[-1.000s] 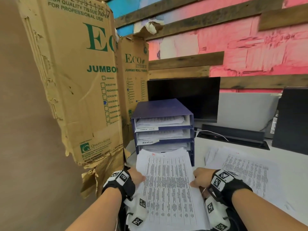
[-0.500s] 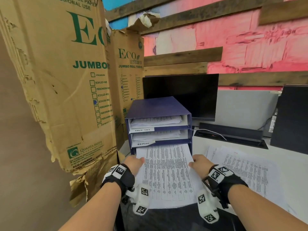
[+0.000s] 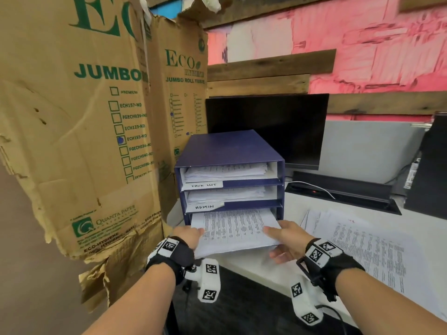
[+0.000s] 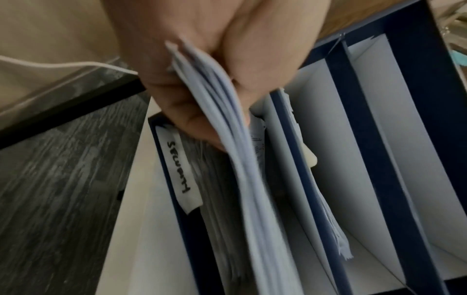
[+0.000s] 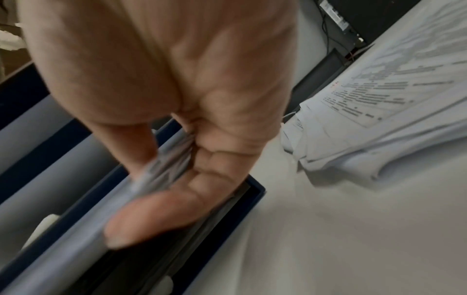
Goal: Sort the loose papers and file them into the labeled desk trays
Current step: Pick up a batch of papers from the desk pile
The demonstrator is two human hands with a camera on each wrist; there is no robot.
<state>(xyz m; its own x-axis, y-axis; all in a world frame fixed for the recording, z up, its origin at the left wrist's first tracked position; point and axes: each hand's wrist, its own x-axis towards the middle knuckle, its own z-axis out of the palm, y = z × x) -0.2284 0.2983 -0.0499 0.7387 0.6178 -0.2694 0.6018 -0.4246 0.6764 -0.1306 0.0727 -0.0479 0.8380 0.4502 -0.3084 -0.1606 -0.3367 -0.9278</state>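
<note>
A blue three-tier desk tray (image 3: 232,146) stands on the white desk, its upper tiers labelled "TASK LIST" (image 3: 205,185) and "ADMIN" (image 3: 204,207), both holding papers. A stack of printed papers (image 3: 235,228) is half inside the bottom tier. My left hand (image 3: 188,235) pinches the stack's left edge, my right hand (image 3: 285,235) grips its right edge, thumb on top. In the left wrist view the stack (image 4: 242,179) sits above the bottom tier's handwritten label (image 4: 179,169). The right wrist view shows thumb and fingers clamped on the stack (image 5: 161,173) at the tray's corner (image 5: 252,191).
More loose printed sheets (image 3: 370,252) lie spread on the desk to the right. Tall torn cardboard boxes (image 3: 79,117) stand close on the left. A dark monitor (image 3: 268,126) is behind the tray, and a black box (image 3: 428,165) at far right.
Both hands have carried the stack forward from in front of the tray into the bottom tier; it now sits much deeper in, and the head view has moved closer.
</note>
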